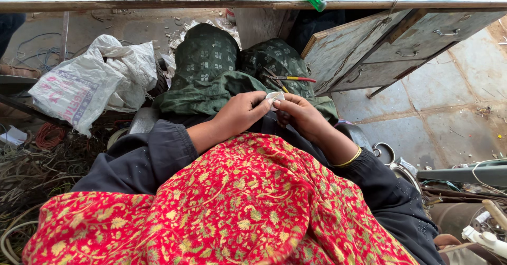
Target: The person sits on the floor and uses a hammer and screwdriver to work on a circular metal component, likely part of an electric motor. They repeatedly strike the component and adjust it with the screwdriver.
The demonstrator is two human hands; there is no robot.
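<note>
Centre of frame, left hand (240, 114) and right hand (300, 114) both pinch a small white paper-like scrap (274, 97) over the lap—looks light, limp, easily torn, best held by its edges.

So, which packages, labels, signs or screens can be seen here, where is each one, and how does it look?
White plastic sack: on the floor at the left, crumpled, with faded red and blue print on its side.
Small white card or packet: at the far left edge, flat; too small to tell more.
No signs or screens show.
</note>
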